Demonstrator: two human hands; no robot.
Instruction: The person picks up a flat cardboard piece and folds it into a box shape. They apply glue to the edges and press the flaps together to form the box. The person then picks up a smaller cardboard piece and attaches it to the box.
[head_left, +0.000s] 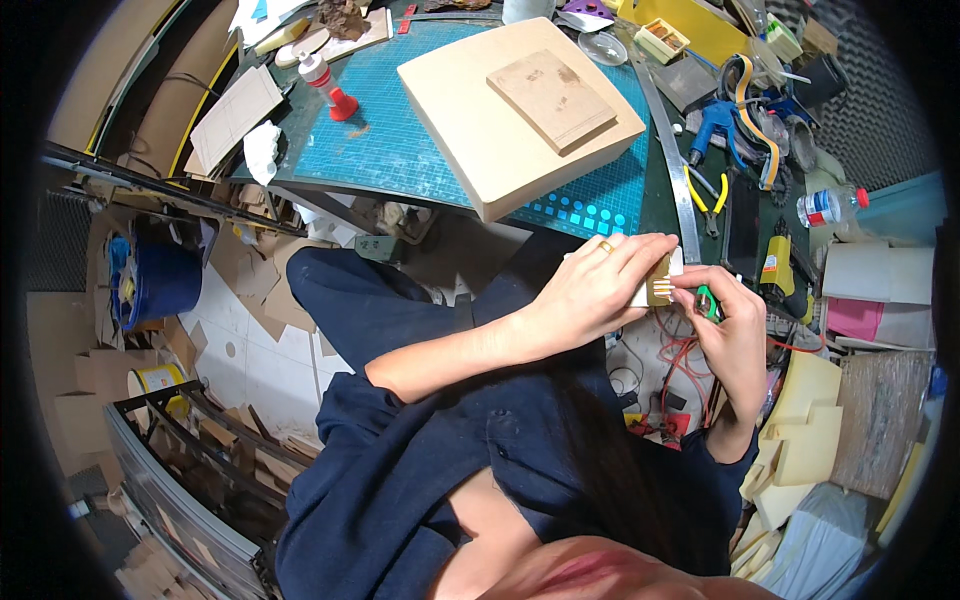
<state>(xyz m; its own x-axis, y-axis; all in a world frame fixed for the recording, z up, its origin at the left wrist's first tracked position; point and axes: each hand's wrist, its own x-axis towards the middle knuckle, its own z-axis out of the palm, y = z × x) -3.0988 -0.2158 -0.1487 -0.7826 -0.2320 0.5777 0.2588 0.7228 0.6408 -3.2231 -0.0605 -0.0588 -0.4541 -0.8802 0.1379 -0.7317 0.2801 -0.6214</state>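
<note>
My left hand (pixel 600 280), a ring on one finger, is closed around a small white-and-gold packet (pixel 660 288) above my lap, at the table's near right edge. Thin pale strips show on the packet's right side. Close against that side is my right hand (pixel 730 315), its thumb and fingertips pinched by the strips. A small green-and-black tool (pixel 708 303) rests in its fingers; its exact kind is too small to make out. Beyond my hands a cream block (pixel 455 100) lies on the teal cutting mat (pixel 385 130), with a thin brown board (pixel 545 95) on top.
A steel ruler (pixel 668 150), yellow-handled pliers (pixel 708 195) and a blue glue gun (pixel 715 128) lie at the right. A red-capped water bottle (pixel 825 208) is further right. A glue bottle (pixel 320 75) stands at the left. Red cables (pixel 680 365) hang below my hands.
</note>
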